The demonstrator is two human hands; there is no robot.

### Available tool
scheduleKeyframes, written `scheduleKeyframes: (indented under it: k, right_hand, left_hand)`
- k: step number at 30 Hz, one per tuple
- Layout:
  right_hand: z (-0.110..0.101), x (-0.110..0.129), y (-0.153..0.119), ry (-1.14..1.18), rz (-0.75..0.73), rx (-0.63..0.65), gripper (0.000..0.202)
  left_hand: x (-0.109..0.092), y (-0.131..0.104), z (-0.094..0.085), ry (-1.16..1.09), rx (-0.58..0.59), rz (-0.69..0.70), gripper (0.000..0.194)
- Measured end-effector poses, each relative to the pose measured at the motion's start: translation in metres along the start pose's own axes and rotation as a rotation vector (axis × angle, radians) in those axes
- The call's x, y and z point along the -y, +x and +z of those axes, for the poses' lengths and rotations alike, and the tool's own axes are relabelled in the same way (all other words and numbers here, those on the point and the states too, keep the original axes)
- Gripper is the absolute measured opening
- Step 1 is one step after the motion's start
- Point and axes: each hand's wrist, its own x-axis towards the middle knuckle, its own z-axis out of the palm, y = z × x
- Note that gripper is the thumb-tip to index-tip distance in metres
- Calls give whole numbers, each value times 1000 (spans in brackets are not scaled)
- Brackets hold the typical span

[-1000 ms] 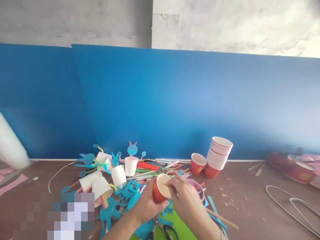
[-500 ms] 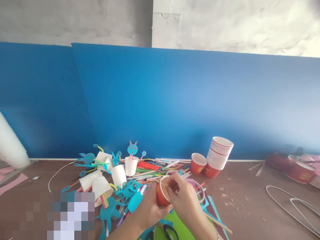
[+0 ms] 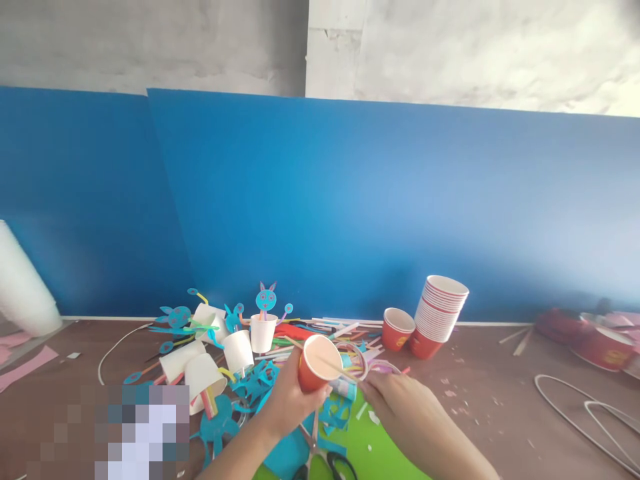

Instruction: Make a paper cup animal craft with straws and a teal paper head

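A red paper cup [image 3: 313, 373] with a white rim is gripped in my left hand [image 3: 287, 403], its open mouth facing me. A thin wooden stick [image 3: 345, 371] crosses the cup, its left end showing past the cup's left side. My right hand [image 3: 385, 395] pinches the stick's right end, just right of the cup. Scissors [image 3: 314, 443] with dark handles lie below the cup, over blue paper and a green sheet [image 3: 387, 450]. Rolls of tape [image 3: 357, 360] lie between and behind my hands.
White cups [image 3: 203, 375] with blue paper shapes and straws lie at left; one stands decorated [image 3: 263, 333]. Red cups [image 3: 397, 328] and a tall cup stack [image 3: 440, 313] stand at back right. A white cable [image 3: 565, 400] loops at right. A blue panel [image 3: 350, 207] stands behind.
My right hand has moved away from the cup's mouth to the right and now holds the stick's end. The cup has shifted slightly left and up, with the stick across it.
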Motion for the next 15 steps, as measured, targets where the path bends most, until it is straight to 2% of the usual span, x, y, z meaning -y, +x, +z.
scheduleKeyframes:
  k: [4, 7, 9, 12, 13, 15]
  right_hand:
    - [0, 13, -2, -80, 10, 27, 32]
    - [-7, 12, 0, 22, 25, 59, 37]
    - [-12, 3, 4, 242, 49, 33, 42]
    - [-10, -7, 16, 677, 183, -42, 47]
    - [-6, -8, 20, 781, 211, -27, 49]
    - [4, -2, 26, 971, 207, 117, 50]
  left_hand:
    - [3, -4, 8, -66, 121, -21, 52]
    - [2, -6, 4, -85, 191, -64, 58]
    - [-2, -6, -2, -94, 260, -71, 63]
    - [-12, -7, -8, -91, 461, -73, 81]
    - [-16, -8, -8, -105, 536, -76, 85]
    - [-24, -11, -5, -132, 672, -87, 90]
